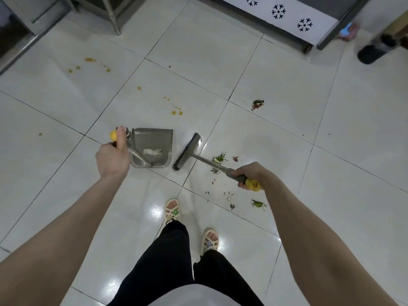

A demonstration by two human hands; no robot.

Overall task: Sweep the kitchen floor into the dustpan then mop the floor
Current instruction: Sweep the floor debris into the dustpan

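Glossy pale floor tiles point(220, 62) fill the frame; cabinets point(287, 16) at the top edge are cut off. At centre the left hand point(112, 157) grips the dustpan point(154, 140) by its handle, the right hand point(249, 173) the broom point(187, 152) beside it, its shaft partly hiding green scraps point(218, 159).

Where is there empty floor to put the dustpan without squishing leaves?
Bare tiles lie right of the right hand, and ahead between the orange drips and the white cabinet. Crowded: leaf scraps around the broom handle.
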